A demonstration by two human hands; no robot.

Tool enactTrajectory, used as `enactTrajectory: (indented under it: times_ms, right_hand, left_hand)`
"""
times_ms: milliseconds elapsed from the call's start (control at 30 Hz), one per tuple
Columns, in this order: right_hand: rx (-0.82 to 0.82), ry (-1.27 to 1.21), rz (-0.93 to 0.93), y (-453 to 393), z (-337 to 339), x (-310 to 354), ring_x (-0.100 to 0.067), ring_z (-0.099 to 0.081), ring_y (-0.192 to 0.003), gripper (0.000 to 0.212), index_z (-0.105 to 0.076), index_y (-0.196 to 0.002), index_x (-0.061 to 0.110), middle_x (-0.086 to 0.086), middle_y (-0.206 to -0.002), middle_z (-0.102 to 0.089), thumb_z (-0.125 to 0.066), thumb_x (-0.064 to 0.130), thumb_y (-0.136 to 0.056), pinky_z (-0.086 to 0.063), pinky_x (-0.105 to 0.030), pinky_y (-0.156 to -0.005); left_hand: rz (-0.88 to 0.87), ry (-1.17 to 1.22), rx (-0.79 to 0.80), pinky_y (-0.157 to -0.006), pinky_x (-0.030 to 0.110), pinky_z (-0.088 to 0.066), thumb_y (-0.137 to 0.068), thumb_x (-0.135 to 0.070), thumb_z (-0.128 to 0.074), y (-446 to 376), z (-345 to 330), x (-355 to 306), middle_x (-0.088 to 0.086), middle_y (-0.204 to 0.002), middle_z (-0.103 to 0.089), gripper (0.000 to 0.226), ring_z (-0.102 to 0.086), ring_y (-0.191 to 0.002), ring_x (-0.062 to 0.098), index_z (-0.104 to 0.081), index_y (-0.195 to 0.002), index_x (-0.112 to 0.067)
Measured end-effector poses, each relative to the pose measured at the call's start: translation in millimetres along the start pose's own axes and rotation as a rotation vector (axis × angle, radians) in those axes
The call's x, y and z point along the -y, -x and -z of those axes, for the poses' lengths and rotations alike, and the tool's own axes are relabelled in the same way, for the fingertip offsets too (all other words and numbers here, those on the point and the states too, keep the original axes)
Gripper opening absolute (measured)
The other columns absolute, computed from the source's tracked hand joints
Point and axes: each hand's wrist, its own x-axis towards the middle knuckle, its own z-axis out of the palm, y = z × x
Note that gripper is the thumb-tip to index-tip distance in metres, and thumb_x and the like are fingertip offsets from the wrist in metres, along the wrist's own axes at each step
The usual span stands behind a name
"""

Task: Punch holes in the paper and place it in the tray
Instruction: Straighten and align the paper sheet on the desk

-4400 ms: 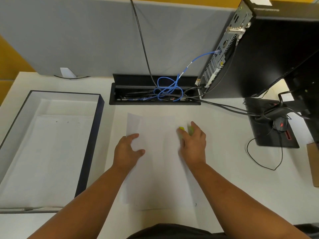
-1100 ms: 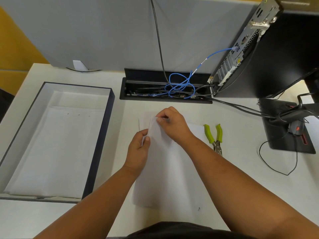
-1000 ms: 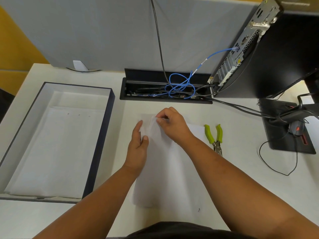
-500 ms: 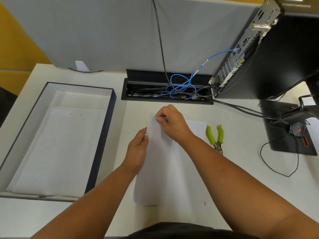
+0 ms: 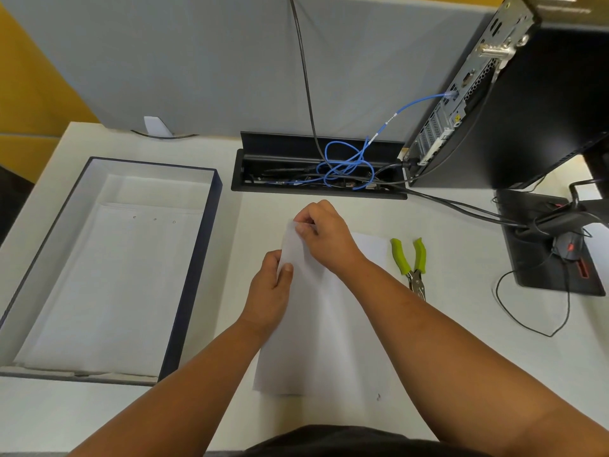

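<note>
1. The tray (image 5: 194, 258) on the left holds punched sheets (image 5: 108, 285).
2. My left hand (image 5: 268, 291) and right hand (image 5: 324, 234) pinch the paper (image 5: 316, 324), apparently the top sheet, lifting its far-left corner off the table (image 5: 461, 324).
3. The hole punch (image 5: 410, 262) lies right.

Head-worn view, steeply down over desk (image 5: 461, 341)

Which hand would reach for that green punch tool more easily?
Probably the right hand: the green-handled punch lies just to its right on the desk, while the left hand pinches the sheet on the far side.
</note>
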Motion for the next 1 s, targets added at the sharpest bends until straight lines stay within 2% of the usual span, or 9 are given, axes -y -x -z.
enactTrajectory:
  times_ms: [100,167,367,500,633,733,800,900,1000]
  right_hand:
    - [0.003,0.052,0.060,1,0,-5,-0.015,-0.051,-0.111,0.033,-0.058,-0.126,0.023,0.001,-0.118,-0.051,-0.058,0.013,-0.095,-0.047,-0.030,-0.096]
    - [0.038,0.097,0.059,2,2,-6,-0.020,-0.054,-0.112,0.033,-0.058,-0.131,0.018,-0.003,-0.119,-0.056,-0.052,0.015,-0.098,-0.045,-0.033,-0.098]
    - [0.039,0.114,0.114,7,-5,-6,-0.022,-0.057,-0.101,0.030,-0.063,-0.126,0.011,-0.008,-0.103,-0.059,-0.050,0.012,-0.099,-0.043,-0.024,-0.091]
    - [0.027,0.098,0.119,8,-8,-5,-0.020,-0.056,-0.097,0.028,-0.066,-0.122,0.010,-0.008,-0.101,-0.058,-0.051,0.010,-0.098,-0.040,-0.020,-0.087]
    - [0.026,0.157,0.111,11,-4,-8,-0.021,-0.059,-0.097,0.025,-0.068,-0.117,0.016,-0.005,-0.102,-0.062,-0.050,0.020,-0.099,-0.044,-0.034,-0.092]
    - [-0.016,0.400,0.009,12,12,-27,-0.020,-0.058,-0.100,0.024,-0.069,-0.106,0.028,0.005,-0.102,-0.067,-0.046,0.034,-0.100,-0.035,-0.044,-0.099]
    - [-0.042,0.436,-0.115,15,25,-45,-0.020,-0.057,-0.101,0.023,-0.069,-0.099,0.029,0.007,-0.100,-0.067,-0.046,0.035,-0.099,-0.033,-0.047,-0.101]
    - [-0.118,0.068,-0.299,24,37,-66,-0.019,-0.060,-0.095,0.018,-0.070,-0.093,0.024,0.004,-0.096,-0.068,-0.052,0.027,-0.095,-0.046,-0.040,-0.091]
    - [-0.247,-0.475,-0.444,38,34,-66,-0.015,-0.062,-0.088,0.014,-0.069,-0.093,0.025,0.001,-0.095,-0.069,-0.055,0.023,-0.096,-0.052,-0.033,-0.080]
  left_hand:
    - [-0.012,-0.014,-0.003,-0.068,0.012,-0.052,-0.101,-0.034,-0.037,1,1,3,-0.016,-0.109,-0.056,0.025,-0.061,-0.097,0.009,-0.041,-0.125,-0.028]
    - [-0.015,-0.027,-0.009,-0.072,0.013,-0.051,-0.102,-0.033,-0.036,0,2,5,-0.012,-0.112,-0.055,0.026,-0.060,-0.098,0.010,-0.040,-0.127,-0.025]
    - [-0.023,-0.049,-0.022,-0.086,0.031,-0.055,-0.101,-0.035,-0.033,-4,-3,8,-0.005,-0.117,-0.056,0.030,-0.061,-0.100,0.017,-0.039,-0.129,-0.025]
    - [-0.040,-0.079,-0.063,-0.085,0.025,-0.052,-0.101,-0.034,-0.032,-5,-6,5,-0.006,-0.114,-0.055,0.028,-0.059,-0.099,0.014,-0.040,-0.126,-0.024]
    - [-0.030,-0.124,-0.105,-0.070,0.009,-0.044,-0.102,-0.033,-0.031,-7,-4,3,-0.012,-0.105,-0.051,0.017,-0.056,-0.089,0.006,-0.038,-0.118,-0.028]
    - [-0.003,-0.107,-0.150,-0.076,0.015,-0.043,-0.102,-0.032,-0.032,-9,6,7,-0.008,-0.110,-0.051,0.023,-0.054,-0.096,0.009,-0.040,-0.122,-0.022]
    - [0.009,-0.028,-0.171,-0.077,0.011,-0.042,-0.103,-0.028,-0.033,-10,14,11,-0.011,-0.105,-0.054,0.018,-0.055,-0.097,0.007,-0.045,-0.116,-0.026]
    - [0.057,0.070,-0.193,-0.065,0.006,-0.041,-0.104,-0.024,-0.033,-10,21,13,-0.018,-0.090,-0.051,0.019,-0.051,-0.083,0.002,-0.046,-0.094,-0.034]
    - [0.073,0.114,-0.205,-0.070,0.012,-0.044,-0.104,-0.025,-0.033,-11,21,14,-0.008,-0.093,-0.057,0.018,-0.056,-0.086,0.007,-0.051,-0.100,-0.023]
